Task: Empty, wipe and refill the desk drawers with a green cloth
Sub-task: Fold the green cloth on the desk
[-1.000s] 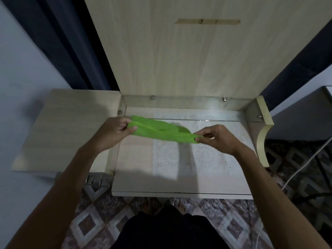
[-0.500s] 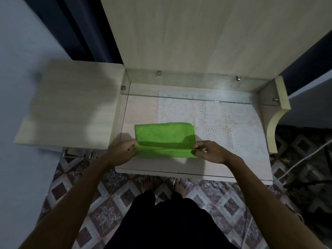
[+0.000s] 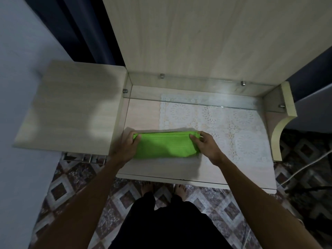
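Folded bright green cloth [image 3: 166,145] flat on pale wooden desk top [image 3: 143,114] (partly over white lace mat [image 3: 233,126]). Pinched at far corners by left hand [image 3: 126,148] and right hand [image 3: 206,145], fingers curled.

A bright green cloth [image 3: 164,147] lies folded into a wide, flat rectangle on the pale wood worktop [image 3: 143,114], near its front edge. Its right end overlaps a white lace mat [image 3: 233,123]. Stacked folded layers show along the far edge. Fingers [image 3: 193,139] of both hands pinch its two far corners
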